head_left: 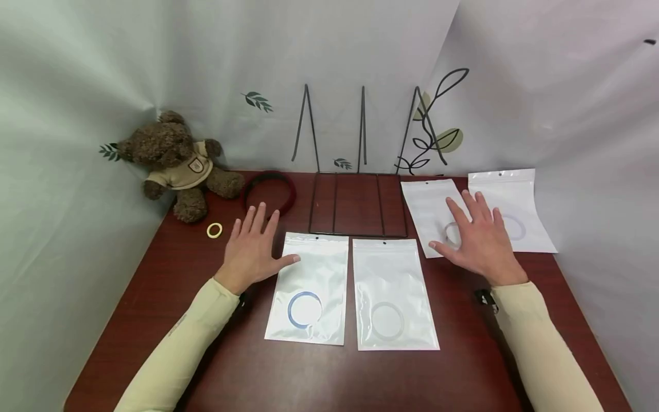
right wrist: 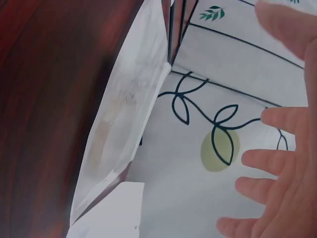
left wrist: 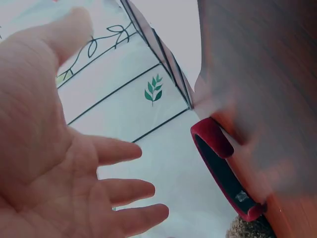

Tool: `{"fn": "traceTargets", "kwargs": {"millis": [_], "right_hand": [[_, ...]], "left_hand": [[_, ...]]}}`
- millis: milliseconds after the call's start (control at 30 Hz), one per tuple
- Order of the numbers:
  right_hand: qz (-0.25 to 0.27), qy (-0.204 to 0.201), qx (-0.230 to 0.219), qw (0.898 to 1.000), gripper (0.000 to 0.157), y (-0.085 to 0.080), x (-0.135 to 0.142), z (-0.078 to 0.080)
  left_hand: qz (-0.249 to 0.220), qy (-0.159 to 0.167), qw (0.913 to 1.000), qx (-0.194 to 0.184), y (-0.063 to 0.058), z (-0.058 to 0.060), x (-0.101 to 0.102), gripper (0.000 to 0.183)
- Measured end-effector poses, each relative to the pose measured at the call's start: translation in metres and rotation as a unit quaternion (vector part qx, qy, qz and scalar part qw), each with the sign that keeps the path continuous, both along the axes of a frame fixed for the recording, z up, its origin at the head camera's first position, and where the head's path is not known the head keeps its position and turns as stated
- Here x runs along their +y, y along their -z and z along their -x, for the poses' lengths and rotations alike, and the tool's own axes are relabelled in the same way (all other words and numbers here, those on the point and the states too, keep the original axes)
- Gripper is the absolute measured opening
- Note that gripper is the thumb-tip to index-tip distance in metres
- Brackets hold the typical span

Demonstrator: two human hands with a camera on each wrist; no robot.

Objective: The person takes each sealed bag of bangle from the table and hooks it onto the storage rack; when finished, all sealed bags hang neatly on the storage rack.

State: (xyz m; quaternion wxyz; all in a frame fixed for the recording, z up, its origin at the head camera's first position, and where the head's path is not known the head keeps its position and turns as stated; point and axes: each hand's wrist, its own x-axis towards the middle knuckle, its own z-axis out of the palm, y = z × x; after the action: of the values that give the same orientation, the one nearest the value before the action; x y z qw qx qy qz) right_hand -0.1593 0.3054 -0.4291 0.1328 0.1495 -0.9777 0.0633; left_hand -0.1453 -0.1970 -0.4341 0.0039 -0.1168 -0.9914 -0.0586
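My left hand (head_left: 249, 249), fingers spread, is held above the table between the dark red velvet headband (head_left: 294, 197) and a white zip pouch (head_left: 329, 274) with a blue ring showing in it. Spread out in the same way, my right hand (head_left: 484, 243) overlaps two more pouches in the head view: a tilted pouch (head_left: 424, 209) with a pale grey ring, partly hidden by the fingers, and a farther pouch (head_left: 501, 189) with a pale lilac ring. Neither hand holds anything. Near the middle lies another pouch (head_left: 386, 274) with a whitish ring.
A black wire rack (head_left: 358, 234) stands behind the two middle pouches, its prongs rising against the white curtain (head_left: 360, 46). At the back left sits a brown teddy bear (head_left: 187, 171) in a beige shirt. A small yellow ring (head_left: 209, 233) lies in front of it.
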Motion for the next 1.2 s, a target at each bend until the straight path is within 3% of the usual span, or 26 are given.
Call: {"fn": "traceTargets", "kwargs": {"millis": [100, 200, 433, 700, 867, 1200], "right_hand": [[0.022, -0.015, 0.043, 0.999, 0.098, 0.002, 0.004, 0.006], [0.040, -0.015, 0.058, 0.997, 0.095, 0.003, 0.010, 0.010], [0.072, 0.023, 0.003, 0.997, 0.091, 0.006, 0.028, 0.022], [0.124, 0.066, -0.045, 0.989, 0.087, 0.010, 0.060, 0.044], [0.139, 0.095, -0.070, 0.983, 0.088, 0.011, 0.078, 0.058], [0.164, 0.097, -0.082, 0.978, 0.087, 0.016, 0.111, 0.083]], "left_hand": [[-0.010, 0.012, 0.9996, 0.022, 0.000, 0.003, 0.002, 0.114], [-0.021, 0.022, 0.9991, 0.030, -0.001, 0.005, 0.005, 0.106], [-0.069, 0.024, 0.9973, 0.001, -0.002, 0.015, 0.015, 0.092], [-0.136, 0.039, 0.9897, -0.021, 0.002, 0.036, 0.026, 0.075], [-0.169, 0.025, 0.9833, -0.062, 0.006, 0.048, 0.033, 0.072], [-0.229, 0.032, 0.9669, -0.109, 0.023, 0.070, 0.039, 0.065]]}}
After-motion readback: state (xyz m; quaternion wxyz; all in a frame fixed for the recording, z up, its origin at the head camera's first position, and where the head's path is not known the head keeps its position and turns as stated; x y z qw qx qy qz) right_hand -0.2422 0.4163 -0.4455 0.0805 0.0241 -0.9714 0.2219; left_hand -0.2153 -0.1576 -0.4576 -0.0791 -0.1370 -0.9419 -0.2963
